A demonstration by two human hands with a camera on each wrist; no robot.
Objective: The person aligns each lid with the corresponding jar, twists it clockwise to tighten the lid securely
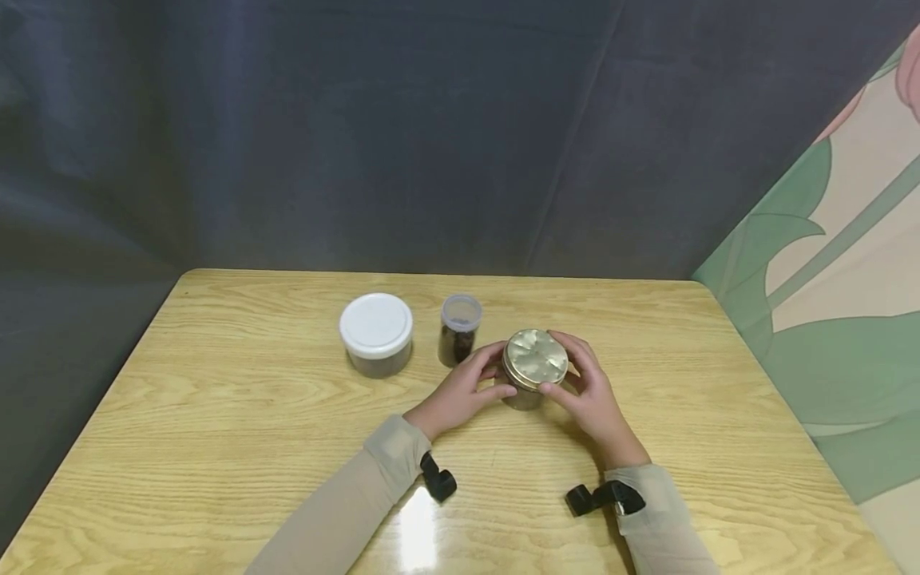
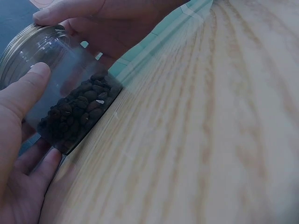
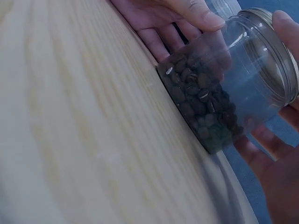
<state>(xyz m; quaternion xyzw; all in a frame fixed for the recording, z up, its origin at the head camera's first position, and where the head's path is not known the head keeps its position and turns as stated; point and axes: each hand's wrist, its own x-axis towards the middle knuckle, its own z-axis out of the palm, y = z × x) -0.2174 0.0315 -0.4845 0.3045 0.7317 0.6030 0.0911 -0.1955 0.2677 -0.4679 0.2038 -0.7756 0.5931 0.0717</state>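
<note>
A clear jar (image 3: 196, 93) with a gold metal lid (image 1: 535, 357) stands upright on the table, partly filled with dark coffee beans (image 2: 77, 109). My left hand (image 1: 460, 393) holds the jar's body from the left, its thumb on the clear wall. From the other side my right hand (image 1: 595, 399) grips the lid, with the thumb at its rim in the right wrist view. The lid sits on the jar's mouth, its top dented and shiny.
Behind my left hand stands a smaller clear jar (image 1: 457, 343) with dark contents. Farther left is a round tub (image 1: 376, 327) with a white lid. The wooden table (image 1: 216, 415) ends at a dark curtain (image 1: 402, 144), with a flowered wall (image 1: 848, 319) on the right.
</note>
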